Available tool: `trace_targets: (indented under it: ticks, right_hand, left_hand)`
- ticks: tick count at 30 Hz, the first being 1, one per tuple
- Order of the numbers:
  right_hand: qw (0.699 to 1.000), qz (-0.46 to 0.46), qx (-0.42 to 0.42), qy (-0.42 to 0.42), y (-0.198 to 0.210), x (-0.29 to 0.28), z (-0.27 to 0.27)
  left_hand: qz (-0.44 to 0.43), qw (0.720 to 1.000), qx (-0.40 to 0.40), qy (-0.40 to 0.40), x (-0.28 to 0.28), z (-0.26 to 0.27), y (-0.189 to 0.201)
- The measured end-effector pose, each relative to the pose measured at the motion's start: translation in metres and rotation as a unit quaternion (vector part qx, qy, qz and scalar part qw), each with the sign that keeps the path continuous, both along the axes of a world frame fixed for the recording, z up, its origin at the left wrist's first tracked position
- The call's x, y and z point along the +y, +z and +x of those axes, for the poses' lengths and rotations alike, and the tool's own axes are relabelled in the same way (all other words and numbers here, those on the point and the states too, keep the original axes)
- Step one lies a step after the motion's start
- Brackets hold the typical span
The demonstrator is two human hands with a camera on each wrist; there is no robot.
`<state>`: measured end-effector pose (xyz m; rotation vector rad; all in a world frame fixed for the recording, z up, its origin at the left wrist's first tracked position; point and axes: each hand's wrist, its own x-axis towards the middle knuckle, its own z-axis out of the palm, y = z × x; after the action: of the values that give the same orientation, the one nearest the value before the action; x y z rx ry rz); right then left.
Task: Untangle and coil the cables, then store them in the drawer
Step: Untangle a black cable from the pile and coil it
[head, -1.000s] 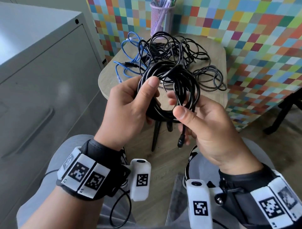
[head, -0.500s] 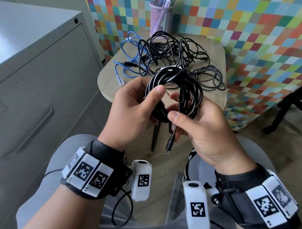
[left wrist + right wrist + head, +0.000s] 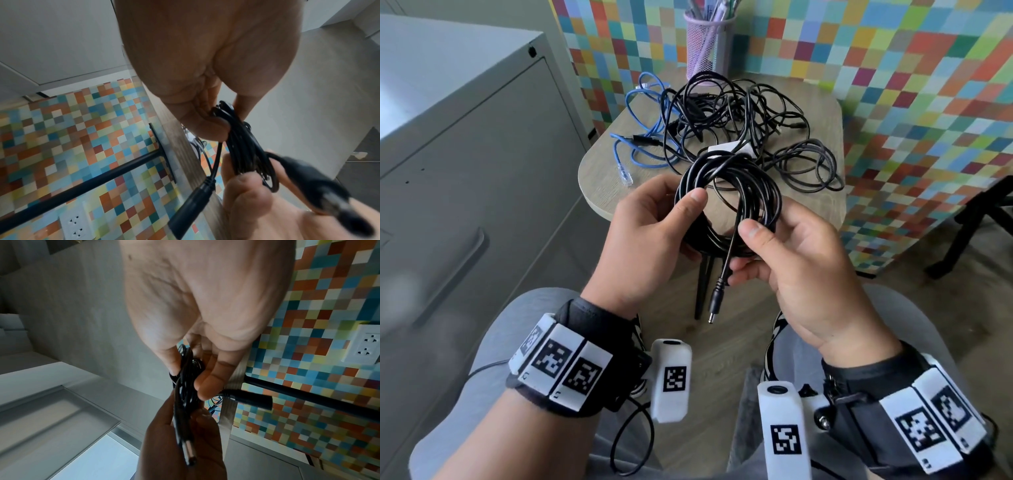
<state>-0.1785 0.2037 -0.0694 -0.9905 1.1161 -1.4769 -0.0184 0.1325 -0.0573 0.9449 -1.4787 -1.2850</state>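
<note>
Head view: both hands, left hand (image 3: 650, 236) and right hand (image 3: 801, 260), pinching black coil (image 3: 736, 192) before tangled cables (image 3: 739, 120), pen cup (image 3: 709, 44).

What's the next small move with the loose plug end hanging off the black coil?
Probably wrap the free tail around the coiled black cable to bind it. The left hand grips the coil's side, the right hand pinches the tail, and its black barrel plug dangles loose below.

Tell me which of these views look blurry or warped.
Head view: sharp on the black cable coil, hazy at the cabinet. Left wrist view: the near plug is smeared, lines bend. Right wrist view: the left hand is dark and soft.
</note>
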Motion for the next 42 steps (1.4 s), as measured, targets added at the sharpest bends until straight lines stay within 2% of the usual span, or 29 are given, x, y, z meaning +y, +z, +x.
trace_targets:
  ticks: [8, 11, 13, 16, 21, 26, 30, 35, 37, 42]
  right_hand:
    - [0.999, -0.017, 0.044, -0.013, 0.0, 0.0, 0.003]
    - [0.998, -0.015, 0.043, -0.032, -0.001, -0.001, 0.004]
    - [1.0, -0.001, 0.002, -0.026, 0.0, -0.001, 0.003]
    - [1.0, 0.003, -0.024, 0.005, 0.001, 0.002, -0.001]
    - [0.997, -0.01, 0.049, 0.054, 0.004, 0.005, -0.011]
    - [0.993, 0.006, 0.062, 0.096, 0.009, 0.006, -0.017]
    - [0.996, -0.012, 0.066, 0.058, 0.01, 0.006, -0.014]
    - [1.0, -0.022, -0.014, -0.012, 0.011, 0.004, -0.011]
    - [0.998, -0.014, -0.037, -0.039, 0.01, 0.003, -0.01]
    - [0.999, -0.001, -0.005, -0.039, 0.006, 0.001, -0.007]
  left_hand:
    - [-0.012, 0.998, -0.023, -0.051, 0.001, 0.002, 0.0]
    - [-0.011, 0.995, 0.021, -0.102, 0.004, 0.003, 0.001]
    - [-0.008, 0.991, 0.044, -0.123, 0.005, 0.003, 0.001]
    - [-0.034, 0.994, 0.003, -0.101, 0.005, 0.001, 0.002]
    - [-0.045, 0.997, -0.029, -0.048, 0.003, -0.001, 0.0]
    - [-0.039, 0.997, -0.043, -0.043, 0.001, 0.002, 0.0]
    - [-0.029, 0.997, -0.048, -0.045, 0.002, 0.003, 0.003]
    - [0.015, 0.988, -0.045, -0.149, 0.003, 0.007, 0.003]
    - [0.019, 0.984, -0.061, -0.167, 0.003, 0.007, 0.002]
    - [0.018, 0.987, -0.053, -0.152, 0.003, 0.005, -0.001]
